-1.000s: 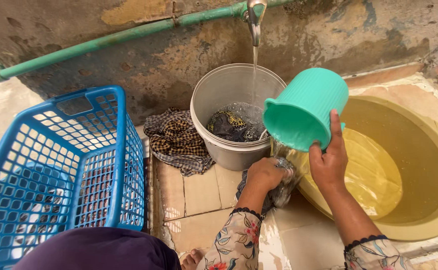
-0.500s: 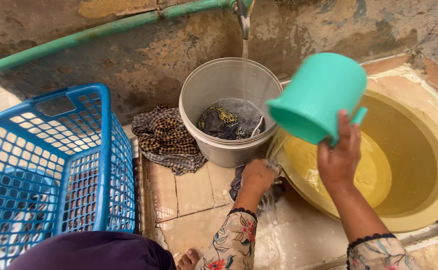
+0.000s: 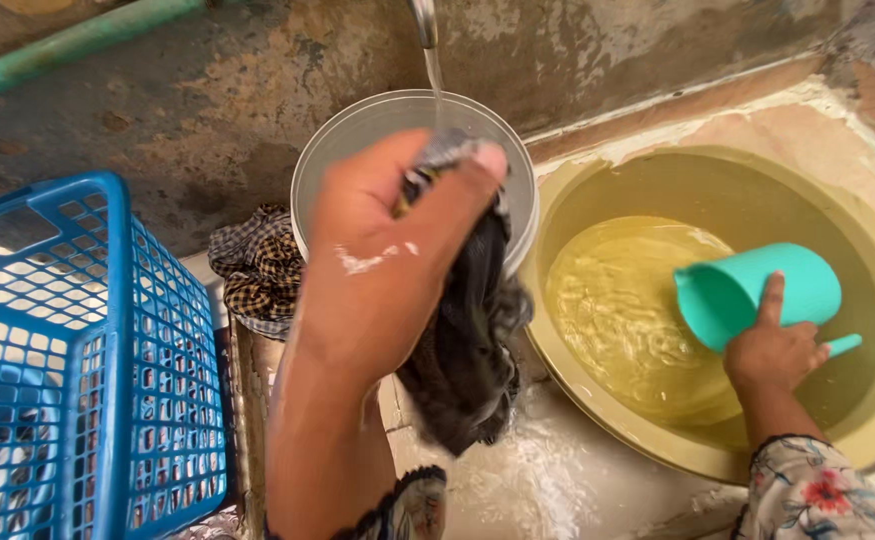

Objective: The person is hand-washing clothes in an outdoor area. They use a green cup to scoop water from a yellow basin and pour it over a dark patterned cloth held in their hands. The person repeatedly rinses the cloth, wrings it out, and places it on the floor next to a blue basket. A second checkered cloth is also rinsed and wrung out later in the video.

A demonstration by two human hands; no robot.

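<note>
A blue plastic laundry basket point(image 3: 67, 370) stands at the left. A checkered cloth point(image 3: 252, 265) lies crumpled on the tiled floor point(image 3: 567, 480) between the basket and a grey bucket point(image 3: 342, 150). A tap point(image 3: 423, 20) runs water into the bucket. A green pipe point(image 3: 67, 45) crosses the stained wall point(image 3: 227, 110).

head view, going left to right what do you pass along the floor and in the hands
blue laundry basket → checkered cloth → left hand holding a dark wet cloth → yellow basin of water, with the right hand on a teal scoop
</note>
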